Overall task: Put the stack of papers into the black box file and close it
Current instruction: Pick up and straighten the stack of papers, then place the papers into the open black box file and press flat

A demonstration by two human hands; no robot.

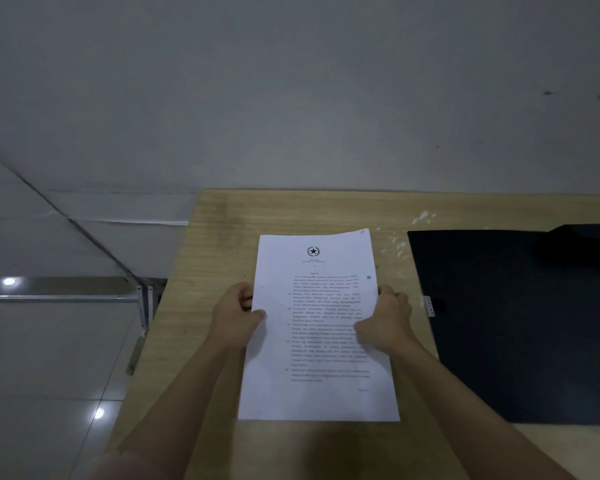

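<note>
A stack of white printed papers (317, 393) with a round emblem at the top sits over the wooden table (222, 237). My left hand (234, 317) grips its left edge, thumb on top. My right hand (387, 323) grips the right edge the same way. The far end of the stack curls up a little. The black box file (506, 323) lies flat on the table just right of the papers, with a small metal clasp (429, 305) on its left edge. Its right part runs out of view.
The table's left edge drops to a glossy tiled floor (49, 358) with a metal frame (142, 306) beside it. A grey wall stands behind the table. White scuff marks (423, 216) spot the tabletop behind the file.
</note>
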